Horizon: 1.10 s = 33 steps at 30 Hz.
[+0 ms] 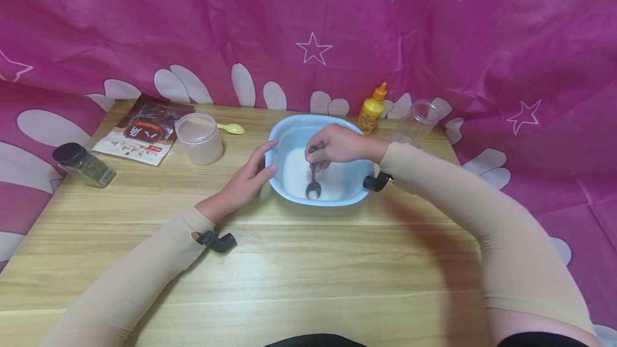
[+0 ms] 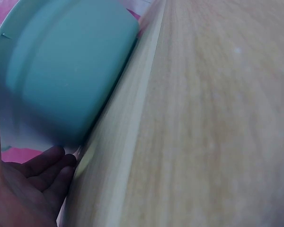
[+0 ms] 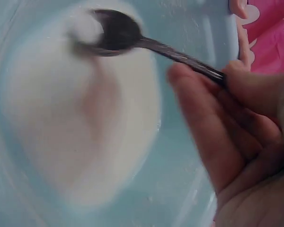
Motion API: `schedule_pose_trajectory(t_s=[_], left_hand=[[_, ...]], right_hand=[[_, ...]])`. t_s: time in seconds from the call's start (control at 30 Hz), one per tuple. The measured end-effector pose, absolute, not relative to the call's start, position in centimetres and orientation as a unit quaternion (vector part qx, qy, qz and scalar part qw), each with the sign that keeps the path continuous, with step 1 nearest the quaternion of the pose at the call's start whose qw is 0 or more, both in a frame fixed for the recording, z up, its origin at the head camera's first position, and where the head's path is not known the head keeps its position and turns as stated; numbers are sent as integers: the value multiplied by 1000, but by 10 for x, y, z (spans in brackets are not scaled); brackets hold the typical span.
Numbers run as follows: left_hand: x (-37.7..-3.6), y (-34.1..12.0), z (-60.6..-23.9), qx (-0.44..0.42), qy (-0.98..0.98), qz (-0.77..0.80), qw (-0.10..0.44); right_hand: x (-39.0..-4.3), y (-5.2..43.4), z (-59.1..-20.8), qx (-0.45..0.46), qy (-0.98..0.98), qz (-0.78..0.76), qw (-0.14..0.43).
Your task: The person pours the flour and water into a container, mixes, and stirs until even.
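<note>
A light blue plastic basin [image 1: 289, 193] with milky white liquid [image 1: 295, 171] inside stands on the table in the head view. My left hand [image 1: 244, 182] rests against the basin's left side, its thumb and index finger touching the rim. In the left wrist view, other fingers [image 2: 40, 172] lie loosely by the outer wall. My right hand [image 1: 335, 144] reaches over the basin and pinches the handle of a dark spoon [image 1: 313, 189]. The spoon's bowl points down toward the near side, with some white liquid in it. In the right wrist view the spoon [image 3: 118, 30] hangs over the liquid.
Left of the basin are a lidless-looking translucent tub [image 1: 200, 143], a yellow spoon [image 1: 232, 128], a brown-and-white packet [image 1: 144, 131] and a black-capped spice jar [image 1: 84, 165]. Behind it to the right stand a yellow squeeze bottle [image 1: 371, 111] and a clear cup [image 1: 418, 122]. A pink curtain [image 1: 270, 25] hangs behind.
</note>
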<state>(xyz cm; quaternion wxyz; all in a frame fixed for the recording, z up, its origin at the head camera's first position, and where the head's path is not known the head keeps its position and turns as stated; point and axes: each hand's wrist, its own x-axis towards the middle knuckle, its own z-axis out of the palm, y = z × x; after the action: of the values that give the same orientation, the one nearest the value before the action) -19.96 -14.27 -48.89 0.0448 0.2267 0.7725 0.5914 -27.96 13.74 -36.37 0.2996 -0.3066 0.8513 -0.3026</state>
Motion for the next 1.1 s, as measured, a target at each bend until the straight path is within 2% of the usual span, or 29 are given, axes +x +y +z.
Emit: schedule_pose_trajectory(t_s=[0.27, 0.4, 0.53, 0.63, 0.73, 0.83, 0.93, 1.1], left_hand=[[-201, -142, -490, 225, 777, 587, 44], [-202, -142, -489, 225, 781, 581, 43], [-201, -143, -487, 225, 784, 578, 41], [-200, -144, -487, 225, 785, 576, 41], [-200, -145, -488, 225, 785, 575, 42], [-200, -145, -488, 224, 784, 578, 43], [-200, -145, -489, 222, 782, 581, 42], [-200, -144, -490, 222, 781, 582, 43]], right_hand=[[-290, 134, -371, -241, 885, -357, 177], [-293, 140, -368, -231, 922, -295, 102], [-290, 146, -359, -251, 946, -199, 56], [-285, 146, -353, -264, 951, -150, 58], [-278, 144, -349, -277, 948, -124, 90], [-271, 138, -348, -288, 936, -148, 137], [-267, 133, -350, -297, 920, -196, 161], [-265, 133, -357, -316, 915, -223, 118]])
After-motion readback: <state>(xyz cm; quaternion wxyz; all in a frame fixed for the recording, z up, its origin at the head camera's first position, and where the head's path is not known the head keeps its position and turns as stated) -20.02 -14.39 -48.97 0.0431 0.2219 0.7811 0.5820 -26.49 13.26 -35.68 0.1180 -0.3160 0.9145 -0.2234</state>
